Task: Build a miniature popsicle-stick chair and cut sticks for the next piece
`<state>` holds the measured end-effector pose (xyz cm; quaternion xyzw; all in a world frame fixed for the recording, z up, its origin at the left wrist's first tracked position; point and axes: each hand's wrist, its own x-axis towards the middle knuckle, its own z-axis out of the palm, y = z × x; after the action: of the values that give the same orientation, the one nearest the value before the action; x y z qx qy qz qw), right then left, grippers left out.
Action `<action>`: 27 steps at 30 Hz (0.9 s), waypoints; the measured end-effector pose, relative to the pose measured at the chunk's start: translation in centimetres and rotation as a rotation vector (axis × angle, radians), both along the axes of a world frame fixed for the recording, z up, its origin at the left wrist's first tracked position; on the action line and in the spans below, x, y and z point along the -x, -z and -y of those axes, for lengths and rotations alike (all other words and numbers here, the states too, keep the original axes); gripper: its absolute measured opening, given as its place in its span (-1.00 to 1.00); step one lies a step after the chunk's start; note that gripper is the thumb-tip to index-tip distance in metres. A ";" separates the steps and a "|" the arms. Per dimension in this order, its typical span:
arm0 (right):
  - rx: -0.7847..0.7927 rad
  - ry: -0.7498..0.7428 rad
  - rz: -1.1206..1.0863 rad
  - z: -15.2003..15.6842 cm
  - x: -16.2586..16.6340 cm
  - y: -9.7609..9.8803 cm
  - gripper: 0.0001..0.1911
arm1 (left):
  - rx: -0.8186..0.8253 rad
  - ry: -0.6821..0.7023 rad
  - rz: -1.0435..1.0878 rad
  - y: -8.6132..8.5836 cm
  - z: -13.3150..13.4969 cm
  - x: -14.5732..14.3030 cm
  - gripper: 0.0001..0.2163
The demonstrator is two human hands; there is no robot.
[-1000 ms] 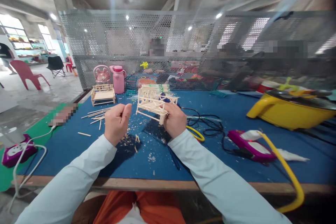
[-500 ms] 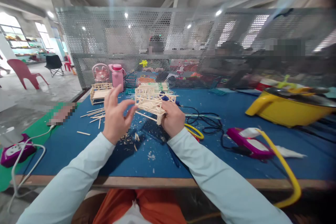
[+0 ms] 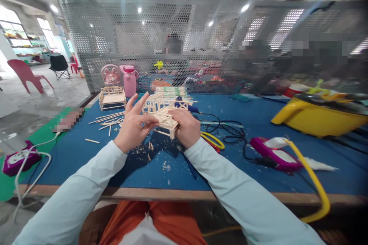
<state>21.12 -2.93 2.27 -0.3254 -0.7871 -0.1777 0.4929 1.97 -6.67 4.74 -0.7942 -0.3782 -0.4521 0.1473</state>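
A small furniture-like model built from pale wooden sticks [image 3: 169,124] is held above the blue tabletop. My right hand [image 3: 188,128] is closed round its right end, thumb on top, hiding that corner. With thumb and forefinger pressed together, my left hand [image 3: 130,128] pinches at the model's left front part; its other fingers point up, apart. Whether a loose stick lies in that pinch I cannot make out. Behind my left hand, a similar stick model [image 3: 112,101] stands on the table. Loose sticks [image 3: 110,119] and wood scraps [image 3: 150,147] lie around and below.
A dark blue tool [image 3: 186,106] with a black cord lies behind the model. Rightward are a purple power strip [image 3: 276,157] with a yellow cable and a yellow electric pan [image 3: 322,118]. A pink bottle [image 3: 130,82] stands by the perforated metal screen [image 3: 115,30]. People sit beyond it.
My left hand has moved right, onto the model, and its thumb and forefinger have closed together. The model has tipped and shifted slightly left in my right hand.
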 end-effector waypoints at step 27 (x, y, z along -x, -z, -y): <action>-0.003 0.106 -0.089 0.4 0.9 -0.4 -0.79 | 1.354 0.730 1.190 2.1 1.6 -5.4 -0.58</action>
<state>20.27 -3.29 2.65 -0.3731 -0.7460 -0.1903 0.5177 7.40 -8.28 2.61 -0.4206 -0.3014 -0.4843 -0.7055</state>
